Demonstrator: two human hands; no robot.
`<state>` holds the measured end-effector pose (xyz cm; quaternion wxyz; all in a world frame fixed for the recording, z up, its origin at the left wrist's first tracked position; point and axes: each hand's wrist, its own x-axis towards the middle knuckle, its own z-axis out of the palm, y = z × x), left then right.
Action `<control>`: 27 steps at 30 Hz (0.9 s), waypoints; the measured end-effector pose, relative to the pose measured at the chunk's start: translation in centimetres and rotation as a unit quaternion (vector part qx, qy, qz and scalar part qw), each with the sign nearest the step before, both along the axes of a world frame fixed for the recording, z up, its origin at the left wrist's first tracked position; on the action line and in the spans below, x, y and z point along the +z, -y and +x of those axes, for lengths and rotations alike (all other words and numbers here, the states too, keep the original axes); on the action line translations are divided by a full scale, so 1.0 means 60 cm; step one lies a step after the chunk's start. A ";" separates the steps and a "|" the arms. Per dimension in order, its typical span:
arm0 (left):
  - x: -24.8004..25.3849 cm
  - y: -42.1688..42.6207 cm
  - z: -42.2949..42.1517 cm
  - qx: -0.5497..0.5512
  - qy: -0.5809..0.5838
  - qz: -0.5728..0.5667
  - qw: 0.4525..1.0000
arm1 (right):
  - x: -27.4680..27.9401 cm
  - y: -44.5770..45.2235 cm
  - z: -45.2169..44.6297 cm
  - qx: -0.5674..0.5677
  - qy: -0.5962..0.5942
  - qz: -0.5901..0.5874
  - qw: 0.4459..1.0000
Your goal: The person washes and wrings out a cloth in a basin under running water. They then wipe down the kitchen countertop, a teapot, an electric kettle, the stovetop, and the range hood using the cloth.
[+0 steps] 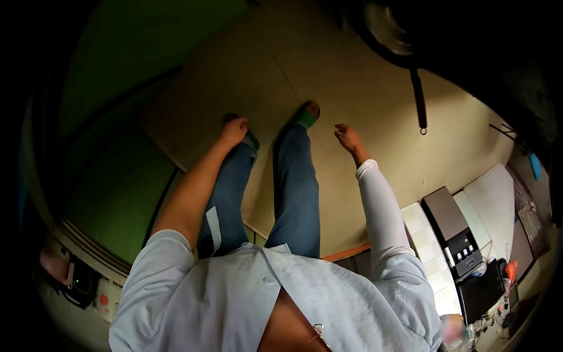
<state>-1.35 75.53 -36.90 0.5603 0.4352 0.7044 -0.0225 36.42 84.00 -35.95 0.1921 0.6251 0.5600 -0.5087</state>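
Note:
My left hand hangs in front of my left leg, its fingers curled in, with nothing visible in it. To the right of my legs, my right hand is held over the floor, fingers loosely bent and slightly apart, holding nothing that I can see. A white sleeve covers my right forearm, while the left forearm is bare. Below the hands are my blue jeans and my feet in green footwear.
Pale floor spreads ahead, with a dark green area at left. Upper right, a dark strap-like piece ends in a ring. A surface at lower right bears a grey-black device, a black flat item and clutter.

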 end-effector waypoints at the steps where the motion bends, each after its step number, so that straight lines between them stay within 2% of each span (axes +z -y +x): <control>1: -0.027 0.001 0.021 -0.012 -0.015 -0.007 1.000 | -0.028 0.009 -0.004 -0.018 -0.009 -0.016 1.000; 2: -0.054 0.006 0.040 -0.020 -0.014 -0.016 1.000 | -0.056 0.023 -0.011 -0.035 -0.018 -0.032 0.999; 4: -0.117 0.013 0.080 -0.051 0.028 -0.129 0.990 | -0.135 0.053 -0.013 -0.059 -0.028 -0.048 0.997; 7: -0.172 0.042 0.132 -0.039 0.049 -0.104 0.993 | -0.235 0.107 -0.026 -0.092 -0.032 -0.073 0.993; 11: -0.236 0.054 0.191 -0.012 0.095 -0.146 0.985 | -0.322 0.158 -0.039 -0.168 -0.044 -0.162 0.971; 12: -0.259 0.067 0.204 -0.008 0.095 -0.132 0.987 | -0.338 0.168 -0.041 -0.201 -0.062 -0.203 0.956; 13: -0.282 0.077 0.216 -0.004 0.094 -0.117 0.989 | -0.354 0.185 -0.044 -0.174 -0.081 -0.137 0.972; 14: -0.301 0.087 0.231 -0.004 0.091 -0.120 0.988 | -0.368 0.195 -0.040 -0.175 -0.083 -0.141 0.971; 16: -0.331 0.098 0.261 0.073 0.187 -0.162 0.966 | -0.371 0.185 -0.028 -0.265 -0.132 -0.197 0.935; 17: -0.339 0.098 0.262 0.074 0.187 -0.163 0.966 | -0.365 0.176 -0.024 -0.266 -0.157 -0.242 0.920; 18: -0.336 0.086 0.262 0.048 0.181 -0.187 0.964 | -0.362 0.166 -0.020 -0.265 -0.155 -0.243 0.920; 20: -0.317 0.059 0.257 -0.005 0.170 -0.235 0.957 | -0.348 0.148 -0.009 -0.196 -0.153 -0.310 0.918; 21: -0.307 0.054 0.241 0.125 0.268 -0.265 0.918 | -0.330 0.129 -0.009 -0.197 -0.152 -0.309 0.918; 23: -0.339 0.070 0.212 0.093 0.300 -0.295 0.902 | -0.296 0.094 -0.010 -0.137 -0.120 -0.405 0.896; 24: -0.350 0.073 0.208 0.065 0.329 -0.325 0.884 | -0.304 0.099 -0.004 -0.137 -0.119 -0.404 0.896; 25: -0.322 0.049 0.207 0.065 0.329 -0.325 0.884 | -0.317 0.107 0.001 -0.142 -0.099 -0.427 0.887; 26: -0.293 0.025 0.200 0.187 0.286 -0.330 0.880 | -0.330 0.116 0.007 -0.147 -0.078 -0.450 0.877; 27: -0.277 0.014 0.196 0.306 0.237 -0.330 0.861 | -0.333 0.122 0.013 -0.200 -0.104 -0.413 0.882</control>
